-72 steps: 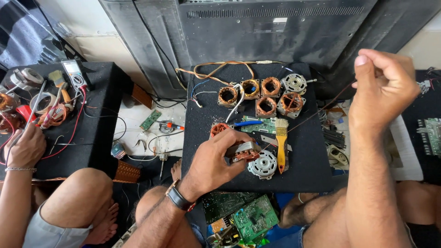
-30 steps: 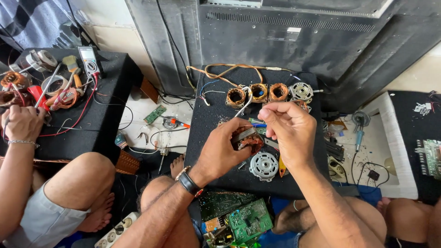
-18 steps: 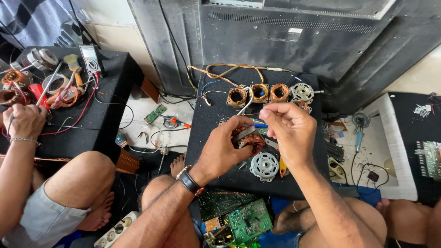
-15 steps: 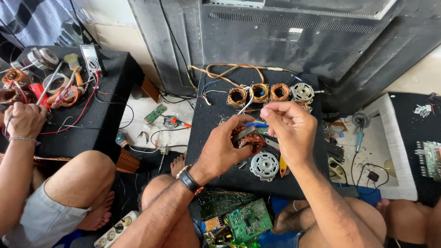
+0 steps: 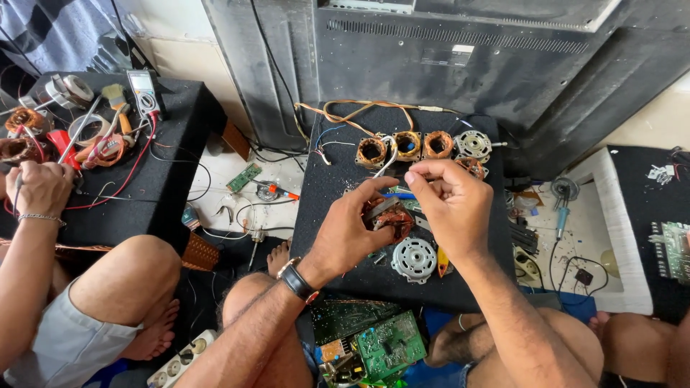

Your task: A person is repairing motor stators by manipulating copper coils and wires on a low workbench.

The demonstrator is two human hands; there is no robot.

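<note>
My left hand (image 5: 350,231) grips a small motor stator with copper windings (image 5: 393,218) just above the black work board (image 5: 338,179). My right hand (image 5: 449,206) hovers right beside it, its thumb and forefinger pinched near the stator's top; whether they hold a wire is too small to tell. Below the hands a silver round motor cover (image 5: 414,259) lies on the board. Three copper-wound stators (image 5: 397,146) and a silver rotor part (image 5: 473,144) sit in a row at the board's far side.
Another person sits at the left, a hand (image 5: 42,188) over a black board with coils, red leads and a multimeter (image 5: 144,92). Green circuit boards (image 5: 374,343) lie by my knees. A white tray (image 5: 589,237) with a screwdriver sits right. A large dark panel (image 5: 460,57) stands behind.
My right hand came down from the upper right to the stator in my left hand. Over the last second both hands have stayed almost still on it.
</note>
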